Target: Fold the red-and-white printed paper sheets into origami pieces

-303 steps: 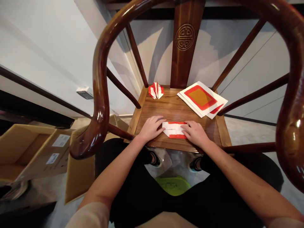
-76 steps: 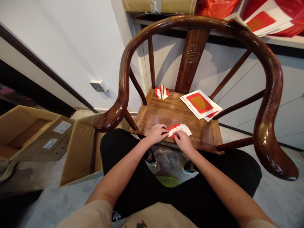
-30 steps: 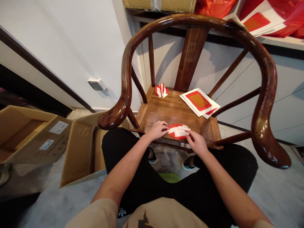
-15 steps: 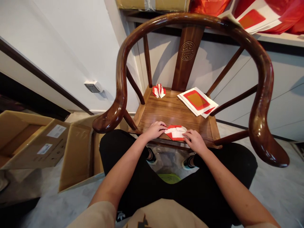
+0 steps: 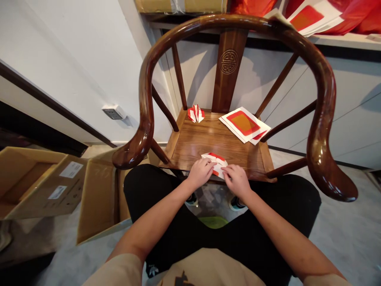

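A red and white folded paper lies at the front edge of the wooden chair seat. My left hand grips its left near side, the fingers bent over it. On the near right side, my right hand pinches the same paper between thumb and fingers. Both hands cover part of the near edge. A second folded red and white paper stands at the back left of the seat. Flat white sheets with a red and gold square are stacked at the back right.
The chair's curved armrest rings the seat. Open cardboard boxes stand on the floor at left. Behind the chair, a shelf holds more printed sheets and red bags. A wall socket is at left.
My hands have come closer together, and the folded paper has turned between them. The left hand has moved from its left tip onto the near side. The view has shifted slightly.
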Available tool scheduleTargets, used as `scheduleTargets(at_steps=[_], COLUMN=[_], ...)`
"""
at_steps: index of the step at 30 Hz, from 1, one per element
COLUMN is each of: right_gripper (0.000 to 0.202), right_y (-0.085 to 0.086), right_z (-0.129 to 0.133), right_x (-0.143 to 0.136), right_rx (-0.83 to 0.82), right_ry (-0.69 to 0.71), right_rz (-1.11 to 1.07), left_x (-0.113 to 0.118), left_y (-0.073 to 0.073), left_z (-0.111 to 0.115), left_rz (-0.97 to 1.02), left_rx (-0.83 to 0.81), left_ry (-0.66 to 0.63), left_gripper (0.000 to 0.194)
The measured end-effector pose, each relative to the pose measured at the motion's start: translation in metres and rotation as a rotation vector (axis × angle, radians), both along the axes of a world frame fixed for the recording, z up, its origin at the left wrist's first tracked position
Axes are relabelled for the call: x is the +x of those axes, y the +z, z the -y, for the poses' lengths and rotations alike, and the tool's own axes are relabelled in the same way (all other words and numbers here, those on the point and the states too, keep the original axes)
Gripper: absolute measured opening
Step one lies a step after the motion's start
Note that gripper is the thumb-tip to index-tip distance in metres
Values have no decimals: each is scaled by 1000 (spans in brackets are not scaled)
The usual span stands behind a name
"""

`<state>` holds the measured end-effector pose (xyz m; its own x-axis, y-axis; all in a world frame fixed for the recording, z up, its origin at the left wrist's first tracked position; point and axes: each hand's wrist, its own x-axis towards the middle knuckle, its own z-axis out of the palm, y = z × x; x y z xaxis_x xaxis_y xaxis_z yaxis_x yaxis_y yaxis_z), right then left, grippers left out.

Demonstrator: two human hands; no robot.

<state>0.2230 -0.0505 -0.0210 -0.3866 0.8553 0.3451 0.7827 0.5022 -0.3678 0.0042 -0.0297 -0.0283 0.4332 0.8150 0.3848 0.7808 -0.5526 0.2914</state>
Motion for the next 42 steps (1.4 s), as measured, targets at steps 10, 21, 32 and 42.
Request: scheduleTargets(at_steps=[10, 21, 32, 42], right_gripper=[22, 27, 19, 20], right_y=[-19, -9, -11, -8], right_z=[-39, -36, -35, -37], right_x=[31, 29, 28, 32], right_rx=[-35, -99, -174, -235], right_ry=[23, 32, -26, -17], right_rz=[0, 32, -1, 1], left_x=[18, 32, 27, 26], left_y=[-2, -8, -13, -15], left_z=[13, 26, 22, 21], left_rz=[-175, -208, -72, -74], left_rx=[34, -3, -22, -22], left_ry=[-144, -121, -69, -154], left_gripper=[27, 22, 29, 26])
